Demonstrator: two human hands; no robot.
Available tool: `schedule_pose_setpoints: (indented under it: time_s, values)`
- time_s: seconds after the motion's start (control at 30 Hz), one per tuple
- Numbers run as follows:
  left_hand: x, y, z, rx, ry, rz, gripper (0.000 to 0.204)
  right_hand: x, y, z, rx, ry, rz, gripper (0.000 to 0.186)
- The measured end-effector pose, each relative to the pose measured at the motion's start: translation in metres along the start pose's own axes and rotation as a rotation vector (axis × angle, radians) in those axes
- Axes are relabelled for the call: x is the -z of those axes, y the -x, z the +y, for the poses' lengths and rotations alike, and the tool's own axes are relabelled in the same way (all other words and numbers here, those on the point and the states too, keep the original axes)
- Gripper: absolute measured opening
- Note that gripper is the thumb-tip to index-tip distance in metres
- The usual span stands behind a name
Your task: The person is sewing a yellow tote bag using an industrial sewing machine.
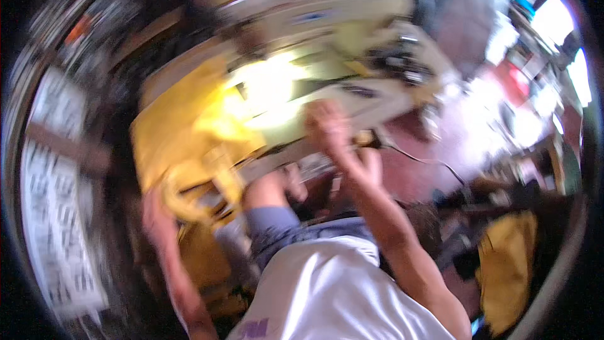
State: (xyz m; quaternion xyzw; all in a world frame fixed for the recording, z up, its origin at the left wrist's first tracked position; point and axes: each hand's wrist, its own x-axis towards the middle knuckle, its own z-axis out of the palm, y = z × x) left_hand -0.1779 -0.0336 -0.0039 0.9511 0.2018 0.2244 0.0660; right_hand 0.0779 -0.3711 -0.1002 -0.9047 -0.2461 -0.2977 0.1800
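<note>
Yellow fabric [182,119] covers the left part of the pale work table and hangs over its near edge. A looped yellow strap or band [173,198] dangles at its lower end. My left hand [155,208] is down at the far left, against this loop; its fingers are smeared, so I cannot tell whether it grips it. My right hand [327,124] is over the table's near edge, right of a bright glare, its fingers blurred. Behind the glare stretches a long pale machine body [314,16], seemingly a sewing machine.
Dark blurred items [402,60] sit at the table's right end. A cable [428,160] curves over the reddish floor [409,182]. More yellow material [506,271] hangs at the lower right. White printed sacks or sheets [56,214] stand along the left. My bare knees are under the table edge.
</note>
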Motion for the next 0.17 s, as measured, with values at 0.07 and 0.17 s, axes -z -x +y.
schedule_pose_setpoints:
  time_s: [0.07, 0.17]
  values:
    - [0.021, 0.004, 0.019, -0.132, -0.178, 0.029, 0.036, -0.037, 0.004, -0.004, 0.003, -0.047, -0.127, 0.032]
    - [-0.015, 0.010, 0.021, -0.400, -0.022, 0.178, 0.039, -0.046, 0.007, 0.014, 0.027, -0.215, 0.305, 0.036]
